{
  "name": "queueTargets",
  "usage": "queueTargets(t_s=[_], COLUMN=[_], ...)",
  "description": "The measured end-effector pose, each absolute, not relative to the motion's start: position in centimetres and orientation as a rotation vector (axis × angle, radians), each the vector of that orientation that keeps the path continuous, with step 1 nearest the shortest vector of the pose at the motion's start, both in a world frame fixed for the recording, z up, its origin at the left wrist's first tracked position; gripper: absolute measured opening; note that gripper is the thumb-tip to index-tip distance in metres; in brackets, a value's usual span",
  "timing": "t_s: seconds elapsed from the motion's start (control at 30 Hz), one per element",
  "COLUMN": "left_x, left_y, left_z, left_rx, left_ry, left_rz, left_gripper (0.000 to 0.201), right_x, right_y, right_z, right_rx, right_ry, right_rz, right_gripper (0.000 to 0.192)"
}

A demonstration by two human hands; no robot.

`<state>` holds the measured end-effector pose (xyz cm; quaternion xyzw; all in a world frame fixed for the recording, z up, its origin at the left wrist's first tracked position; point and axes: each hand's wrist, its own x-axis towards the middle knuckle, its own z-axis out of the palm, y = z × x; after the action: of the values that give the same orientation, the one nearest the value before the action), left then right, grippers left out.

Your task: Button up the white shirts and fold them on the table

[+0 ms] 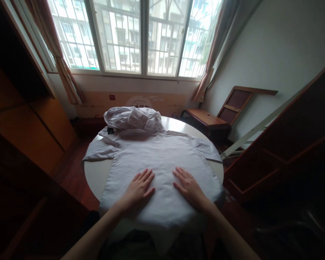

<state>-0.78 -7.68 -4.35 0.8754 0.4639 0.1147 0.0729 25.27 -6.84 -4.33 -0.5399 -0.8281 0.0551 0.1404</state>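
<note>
A pale grey-white shirt (162, 151) lies spread over a round white table (93, 178), its sleeves out to both sides and its lower end hanging over the near edge. My left hand (139, 187) rests flat on the cloth left of the middle, fingers spread. On the right half, my right hand (189, 186) also lies flat with fingers apart. Neither hand grips the fabric. Beyond the collar end sits a crumpled heap of similar pale cloth (134, 119), with a small dark patterned piece (110, 130) showing at its left.
Past the table stands a wooden bench (206, 117) by the window wall, a wood-framed panel (235, 104) behind it. A large dark-red wooden piece (287, 144) leans at the right. Orange-brown cabinets (40, 133) line the left. A long printed carton (168, 103) lies below the window.
</note>
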Motion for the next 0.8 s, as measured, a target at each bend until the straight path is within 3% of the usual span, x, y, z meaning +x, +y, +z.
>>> queueTargets(t_s=[0.3, 0.47, 0.8], left_x=[-10.9, -12.8, -13.7], left_y=[-3.3, -2.2, 1.4], left_z=[-4.0, -4.7, -3.2], left_rx=[2.232, 1.886, 1.602], left_ry=[2.117, 2.527, 2.084], left_rz=[0.279, 0.573, 0.869], left_gripper=[0.056, 0.065, 0.052], right_x=[33.8, 33.3, 33.2], right_y=[-6.1, -6.2, -6.3], right_z=[-6.4, -6.7, -6.3], right_rx=[-1.959, -1.983, -2.038], right_ry=[-2.159, -2.152, -2.136], right_rz=[-0.13, -0.131, -0.092], right_gripper=[0.052, 0.053, 0.052])
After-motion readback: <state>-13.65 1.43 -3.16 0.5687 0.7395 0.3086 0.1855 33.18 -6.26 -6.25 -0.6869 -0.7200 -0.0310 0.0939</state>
